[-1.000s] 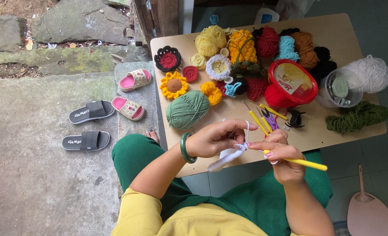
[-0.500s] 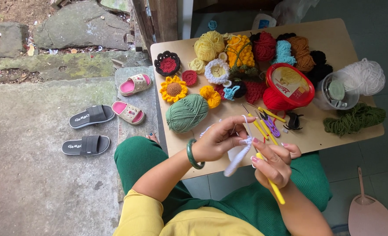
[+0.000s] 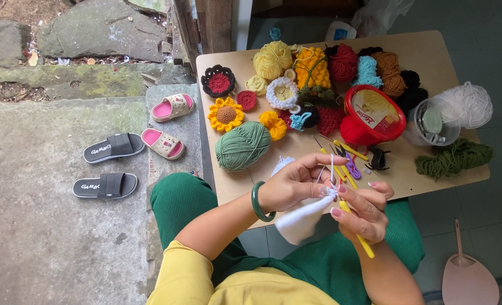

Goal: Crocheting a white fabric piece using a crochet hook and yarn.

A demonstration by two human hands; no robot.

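Hands met just in front of the near edge of the pale wooden bench point(image 3: 431, 51) in the head view; the left hand point(image 3: 290, 186), with a dark green bangle point(image 3: 257, 201) on its wrist, had its fingers closed on a small white crocheted piece point(image 3: 300, 219) that hung below it, above the lap in green trousers; a thin white strand point(image 3: 331, 166) ran up from the work over the left fingers; the right hand point(image 3: 364, 212) had its fingers pinched round a yellow-handled crochet hook point(image 3: 359, 234), the hook's tip at the white piece and its handle slanting down toward the person; on the bench just beyond the hands lay a round ball of sage-green yarn point(image 3: 242, 146), near a crocheted sunflower with a brown centre point(image 3: 225, 114); further right stood a red round tub with a red lid point(image 3: 374, 114), and beside it a loose heap of white yarn point(image 3: 465, 104); a skein of dark green yarn point(image 3: 453, 158) lay at the bench's right edge; on the concrete floor to the left sat two grey slide sandals point(image 3: 107, 166) and two small pink sandals point(image 3: 166, 124).
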